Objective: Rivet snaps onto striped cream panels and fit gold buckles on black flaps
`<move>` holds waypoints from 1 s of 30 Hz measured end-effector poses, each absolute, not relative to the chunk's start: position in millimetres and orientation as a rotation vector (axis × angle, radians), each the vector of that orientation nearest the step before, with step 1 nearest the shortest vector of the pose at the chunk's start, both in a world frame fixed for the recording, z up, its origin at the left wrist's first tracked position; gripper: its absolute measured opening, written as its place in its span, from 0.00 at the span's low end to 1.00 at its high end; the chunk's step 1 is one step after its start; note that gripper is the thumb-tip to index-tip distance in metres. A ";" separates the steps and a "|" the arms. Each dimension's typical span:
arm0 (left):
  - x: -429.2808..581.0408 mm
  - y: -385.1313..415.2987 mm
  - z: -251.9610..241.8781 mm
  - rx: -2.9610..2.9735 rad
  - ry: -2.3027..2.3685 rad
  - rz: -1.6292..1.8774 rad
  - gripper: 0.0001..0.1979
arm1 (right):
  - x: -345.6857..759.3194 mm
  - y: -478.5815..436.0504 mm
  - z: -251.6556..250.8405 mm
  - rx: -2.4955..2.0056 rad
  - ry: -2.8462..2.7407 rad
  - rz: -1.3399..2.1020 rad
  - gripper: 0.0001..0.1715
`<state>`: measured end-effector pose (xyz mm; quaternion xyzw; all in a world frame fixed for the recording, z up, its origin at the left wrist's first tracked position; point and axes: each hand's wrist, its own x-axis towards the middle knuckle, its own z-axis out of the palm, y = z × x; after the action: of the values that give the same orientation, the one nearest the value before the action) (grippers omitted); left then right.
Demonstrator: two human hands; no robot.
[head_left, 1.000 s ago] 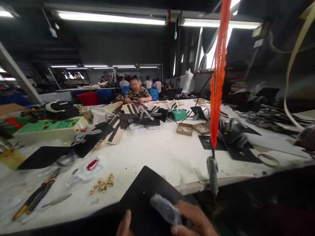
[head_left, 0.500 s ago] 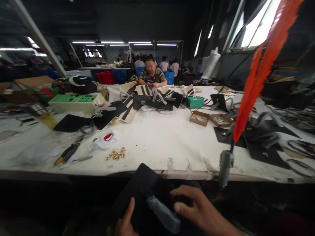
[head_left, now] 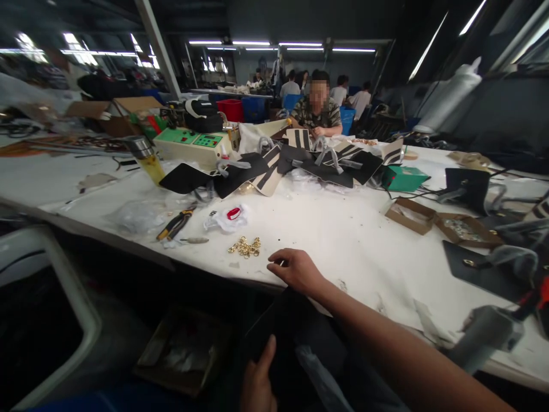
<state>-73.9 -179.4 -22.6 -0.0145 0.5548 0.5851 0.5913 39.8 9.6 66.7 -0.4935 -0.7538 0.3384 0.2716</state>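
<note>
My left hand grips the edge of a black panel, its thumb lying on top. A strip wrapped in clear plastic is on the panel, low in the view. Over the front of the white table is my right hand, fingers loosely curved with a gap by the thumb and nothing visible between them. It is just right of a small pile of gold metal rings, apart from them. Behind the rings lies a white plastic bag with a red roll.
Pliers and a pointed tool lie left of the rings. Small cardboard boxes stand right. A grey hanging tool is near my right forearm. Black panels are piled farther back; a co-worker sits across.
My right hand has left the panel and moved up over the table edge near the gold rings. My left hand still holds the panel. The view has turned left.
</note>
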 end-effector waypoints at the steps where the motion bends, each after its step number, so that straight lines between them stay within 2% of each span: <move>1: -78.0 -178.4 -23.4 -0.065 1.308 1.359 0.24 | 28.2 20.3 62.5 -1.368 -2.073 0.873 0.11; 6: -89.2 -171.1 -24.5 -0.190 1.310 1.355 0.23 | -9.4 56.7 47.6 -1.510 -2.140 0.774 0.11; 10: -94.7 -166.5 -19.8 -0.214 1.313 1.302 0.20 | -20.8 68.7 43.7 -1.586 -2.206 0.711 0.07; 17: -93.4 -160.0 -1.1 -0.157 1.192 1.327 0.17 | -5.4 72.4 58.4 -1.549 -2.267 0.717 0.05; 20: -88.6 -162.5 4.5 -0.045 1.278 1.358 0.19 | 29.7 31.9 76.8 -1.399 -2.032 0.897 0.06; 23: -82.4 -167.0 9.2 0.209 1.359 1.385 0.26 | 68.1 -38.1 88.3 -1.231 -1.728 1.039 0.07; 26: -73.4 -170.6 16.4 0.419 1.435 1.380 0.30 | 92.9 -103.8 83.2 -1.127 -1.692 0.957 0.02; 30: -56.2 -177.2 30.5 0.700 1.548 1.317 0.30 | 109.0 -144.6 68.0 -1.108 -1.626 0.725 0.03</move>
<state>-56.2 -177.2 30.5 0.2863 0.6335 0.5388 0.4759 109.0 -144.6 68.0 -0.4580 -0.6721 0.2998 0.4986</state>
